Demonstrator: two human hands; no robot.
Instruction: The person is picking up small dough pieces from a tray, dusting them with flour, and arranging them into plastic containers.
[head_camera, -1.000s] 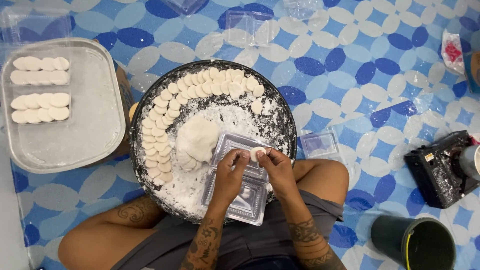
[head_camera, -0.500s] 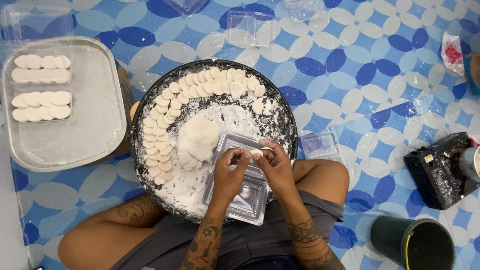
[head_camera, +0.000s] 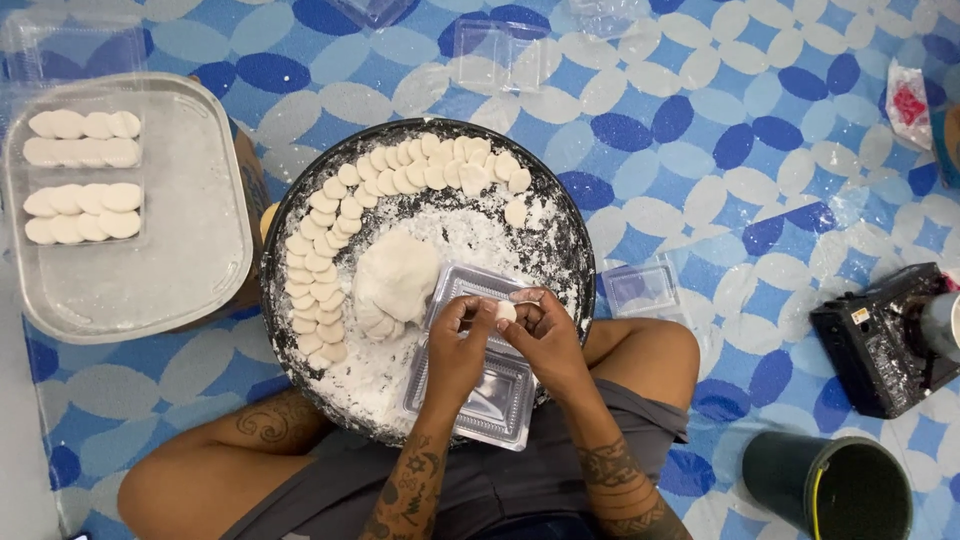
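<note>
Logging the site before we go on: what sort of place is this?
Probably a home or small food-making spot, worked on the floor: a patterned floor mat, a round floured pan of dough discs, clear packing trays.

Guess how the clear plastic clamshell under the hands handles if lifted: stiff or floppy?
The clamshell tray is probably floppy and light: thin, see-through plastic. Likely slippery too, since it rests in white flour in the round pan. Both hands pinch a small dough piece above it.
</note>
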